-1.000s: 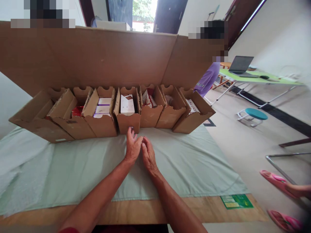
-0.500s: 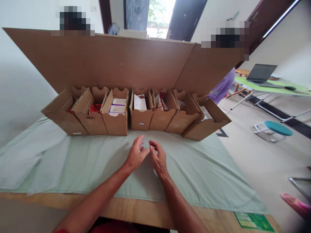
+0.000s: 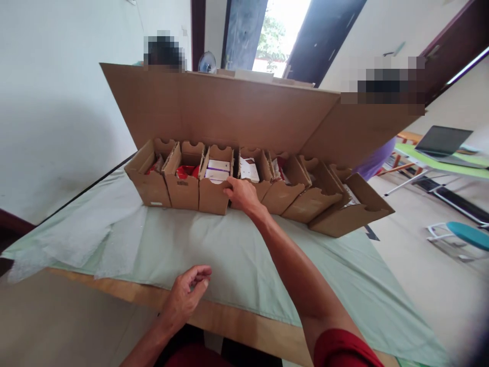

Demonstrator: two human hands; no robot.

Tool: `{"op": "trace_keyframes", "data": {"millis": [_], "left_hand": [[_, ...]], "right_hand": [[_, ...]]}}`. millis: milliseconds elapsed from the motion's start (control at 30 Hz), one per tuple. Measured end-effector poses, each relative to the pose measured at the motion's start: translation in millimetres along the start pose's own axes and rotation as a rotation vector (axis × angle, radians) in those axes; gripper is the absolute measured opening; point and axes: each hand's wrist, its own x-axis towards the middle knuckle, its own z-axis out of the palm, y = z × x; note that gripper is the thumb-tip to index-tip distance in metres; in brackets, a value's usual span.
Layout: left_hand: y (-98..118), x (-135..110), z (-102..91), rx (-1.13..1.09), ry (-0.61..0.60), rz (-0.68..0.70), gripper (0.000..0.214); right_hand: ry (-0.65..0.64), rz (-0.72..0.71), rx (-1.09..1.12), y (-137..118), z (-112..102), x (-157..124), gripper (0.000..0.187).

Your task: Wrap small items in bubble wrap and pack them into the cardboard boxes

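A row of several small open cardboard boxes stands on a pale green cloth over a wooden table. Some hold white, purple-striped and red packets. My right hand reaches forward and rests on the front rim of the middle box holding a white packet, fingers curled over the edge. My left hand hovers near the table's front edge, fingers loosely curled with nothing visible in them.
A tall cardboard sheet stands behind the boxes, with two people partly hidden beyond it. A green table with a laptop and a teal stool stand at right. A white wall is at left.
My right hand has gone from beside the left hand forward to the middle box. My left hand has drawn back toward the table's front edge. The view has swung left.
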Motion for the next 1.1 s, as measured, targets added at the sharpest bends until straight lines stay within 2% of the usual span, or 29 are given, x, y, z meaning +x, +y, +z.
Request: {"op": "trace_keyframes", "data": {"millis": [67, 167, 267, 400, 533, 600, 667, 700, 733, 767, 800, 867, 900, 933, 1000, 1067, 1100], "left_hand": [[-4, -6, -5.2, -0.010, 0.017, -0.007, 0.041], [-8, -14, -8.0, -0.010, 0.031, -0.012, 0.044], [-10, -22, -5.4, -0.027, 0.081, 0.000, 0.048], [-16, -36, 1.8, -0.093, 0.212, 0.037, 0.053], [-29, -64, 4.5, -0.054, 0.334, 0.088, 0.063], [-35, -79, 1.1, -0.018, 0.385, 0.119, 0.072], [-38, -91, -5.1, -0.016, 0.418, 0.155, 0.080], [-39, -95, -8.5, -0.022, 0.433, 0.168, 0.083], [-39, -98, -11.5, -0.028, 0.443, 0.178, 0.085], [-39, -100, -13.7, -0.029, 0.445, 0.183, 0.085], [-40, -100, -14.6, -0.025, 0.442, 0.184, 0.085], [-41, -99, -12.1, -0.018, 0.421, 0.191, 0.087], [-42, -97, -8.7, -0.014, 0.405, 0.198, 0.088], [-42, -94, -4.5, -0.007, 0.393, 0.206, 0.088], [-42, -88, 4.7, 0.019, 0.407, 0.221, 0.088], [-40, -80, 11.7, 0.046, 0.442, 0.238, 0.085], [-38, -76, 13.9, 0.051, 0.454, 0.247, 0.084]], "right_hand": [[-0.044, -0.023, -0.090, -5, -6, -6, 0.021], [-0.060, -0.072, -0.121, -9, -11, -31, 0.022], [-0.031, -0.162, -0.065, -10, -10, -67, 0.020], [0.063, -0.341, 0.037, -15, -4, -129, 0.017], [0.181, -0.508, 0.167, -47, 0, -203, 0.015], [0.175, -0.599, 0.291, -69, -1, -232, 0.017], [0.146, -0.718, 0.447, -85, -7, -248, 0.015], [0.163, -0.743, 0.522, -86, -9, -250, 0.014], [0.216, -0.708, 0.592, -81, -11, -248, 0.015], [0.312, -0.599, 0.652, -71, -11, -242, 0.016], [0.434, -0.434, 0.700, -56, -8, -232, 0.016], [0.645, -0.007, 0.793, -18, 4, -205, 0.019], [0.678, 0.122, 0.855, 2, 14, -190, 0.026], [0.632, 0.195, 0.929, 19, 25, -176, 0.040], [0.417, 0.194, 1.130, 44, 48, -154, 0.059], [0.195, 0.126, 1.269, 53, 69, -143, 0.061], [0.133, 0.100, 1.309, 53, 77, -142, 0.058]]}}
